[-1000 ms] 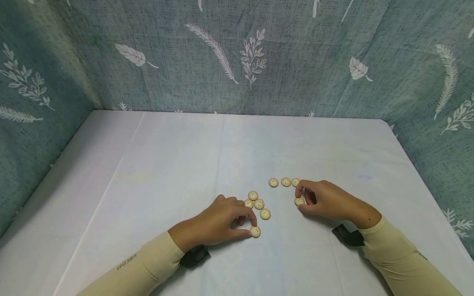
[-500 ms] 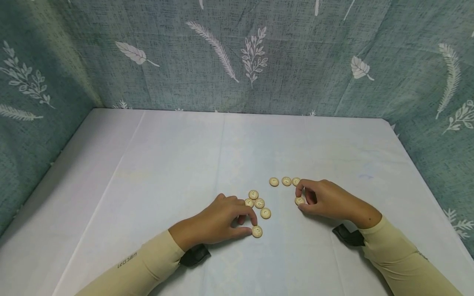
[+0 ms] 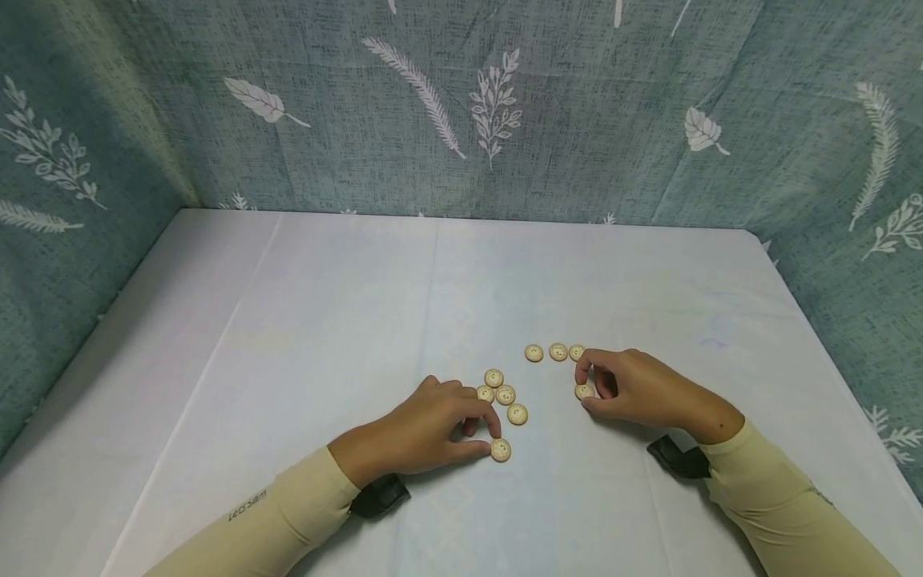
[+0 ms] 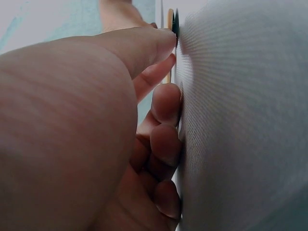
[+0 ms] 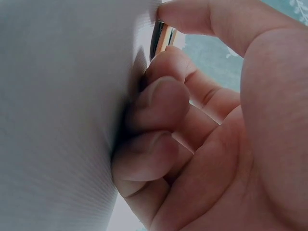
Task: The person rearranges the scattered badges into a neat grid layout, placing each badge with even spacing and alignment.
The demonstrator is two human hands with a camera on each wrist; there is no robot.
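Observation:
In the head view, my left hand (image 3: 440, 429) rests low over the table, its thumb and index finger curled at the edge of a round wooden button (image 3: 501, 449). The left wrist view shows that thumb (image 4: 149, 45) at the cloth, with the remaining fingers bent under the palm. Farther right, my right hand (image 3: 634, 393) pinches another wooden button (image 3: 584, 391) between thumb and index finger. That button (image 5: 162, 41) appears edge-on between the fingertips in the right wrist view. Both held buttons lie on or close over the cloth.
Several loose buttons (image 3: 505, 395) cluster just beyond my left fingers, one partly hidden by them. A row of three buttons (image 3: 558, 353) lies farther back, its right end beside my right index finger. White cloth covers the table (image 3: 324, 304); a patterned green curtain (image 3: 433, 104) surrounds it.
The button at my left fingertips has shifted slightly to the right since the earliest frame. Both hands stay nearly where they were.

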